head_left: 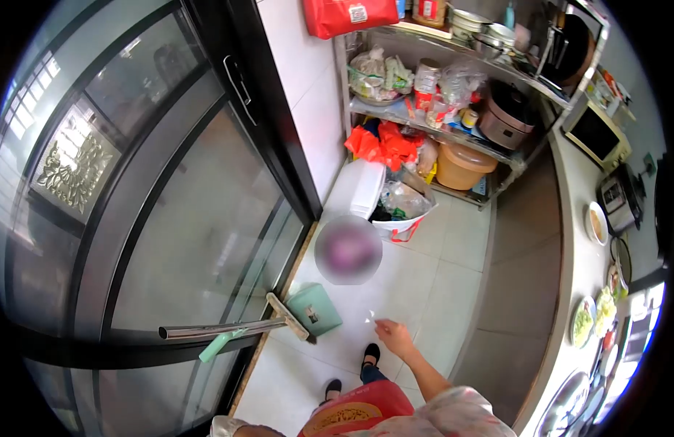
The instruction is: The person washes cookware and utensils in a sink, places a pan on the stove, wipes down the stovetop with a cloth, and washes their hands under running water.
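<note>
My right hand point(394, 336) reaches out over the floor, fingers closed in a pinch. A small white scrap point(370, 316) shows just beyond the fingertips; whether they hold it or it lies on the tiles, I cannot tell. Left of that hand, a green dustpan point(315, 309) stands on the floor. A broom point(287, 317) with a pale head is beside it, its metal handle leaning along the glass door. Only a bit of my left arm point(257, 431) appears at the bottom edge, and its hand is out of sight. I wear a red apron point(362, 409).
A blurred round patch covers something pinkish point(348, 250) on the floor. Behind it are a white bag point(404, 207) and a metal shelf rack point(432, 120) with pots and bags. The sliding glass door point(198, 226) borders the left, the counter point(570, 240) with dishes the right.
</note>
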The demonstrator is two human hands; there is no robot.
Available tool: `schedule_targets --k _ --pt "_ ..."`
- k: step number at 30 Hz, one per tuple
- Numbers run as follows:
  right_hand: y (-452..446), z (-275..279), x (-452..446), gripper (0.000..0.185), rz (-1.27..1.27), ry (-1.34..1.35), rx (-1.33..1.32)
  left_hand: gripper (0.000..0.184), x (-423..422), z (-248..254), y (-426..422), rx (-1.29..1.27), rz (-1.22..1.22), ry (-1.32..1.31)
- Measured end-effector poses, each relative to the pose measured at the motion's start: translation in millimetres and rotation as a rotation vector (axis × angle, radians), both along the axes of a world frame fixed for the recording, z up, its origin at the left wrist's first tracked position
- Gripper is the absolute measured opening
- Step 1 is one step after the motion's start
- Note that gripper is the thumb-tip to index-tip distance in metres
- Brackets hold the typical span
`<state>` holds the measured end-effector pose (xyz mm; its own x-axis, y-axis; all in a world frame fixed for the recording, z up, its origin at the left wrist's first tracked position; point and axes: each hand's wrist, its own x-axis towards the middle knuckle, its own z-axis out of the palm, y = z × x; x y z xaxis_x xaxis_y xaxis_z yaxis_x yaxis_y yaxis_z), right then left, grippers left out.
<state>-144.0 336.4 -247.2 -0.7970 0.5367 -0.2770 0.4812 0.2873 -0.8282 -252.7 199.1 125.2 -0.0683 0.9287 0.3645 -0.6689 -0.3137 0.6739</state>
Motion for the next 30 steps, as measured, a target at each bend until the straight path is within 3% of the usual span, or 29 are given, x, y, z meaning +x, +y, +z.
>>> schedule_targets --k 4,6,8,10,12,16,21,25,28,29,30 --pt "-33 53 82 0.026 -0.272 -0.071 -0.139 0.023 26 -6 -1 0.391 -0.133 -0.113" --pt "-63 83 127 0.026 -0.51 -0.067 -0.23 0.02 26 5 -35 0.014 -0.378 -0.17" --pt "-98 114 168 0.028 -0.813 -0.005 -0.265 0.011 34 -12 -43 -0.319 -0.323 -0.272" --pt "-150 128 210 0.029 -1.077 0.126 -0.27 0.021 47 -70 -38 -0.583 -0.261 -0.298" --pt "-201 140 247 0.03 -1.243 0.13 -0.211 0.016 67 -107 -29 -0.792 -0.307 -0.292" --pt "-298 158 318 0.035 -1.529 0.167 -0.087 0.007 149 -178 -39 -0.96 -0.55 -0.046" --pt "-413 159 412 0.039 -1.809 0.254 0.199 0.011 293 -181 -100 -0.961 -0.807 0.289" --pt "-510 173 471 0.041 -2.096 0.196 0.18 0.01 392 -176 -157 -1.002 -1.038 0.437" --pt "-589 176 541 0.042 -2.296 0.302 0.197 0.008 484 -176 -215 -0.987 -1.166 0.499" --pt "-605 145 552 0.041 -2.4 0.357 0.217 0.007 509 -184 -222 -0.945 -1.187 0.579" --pt "-630 148 581 0.042 -2.417 0.393 0.248 0.007 541 -183 -243 -0.951 -1.215 0.613"
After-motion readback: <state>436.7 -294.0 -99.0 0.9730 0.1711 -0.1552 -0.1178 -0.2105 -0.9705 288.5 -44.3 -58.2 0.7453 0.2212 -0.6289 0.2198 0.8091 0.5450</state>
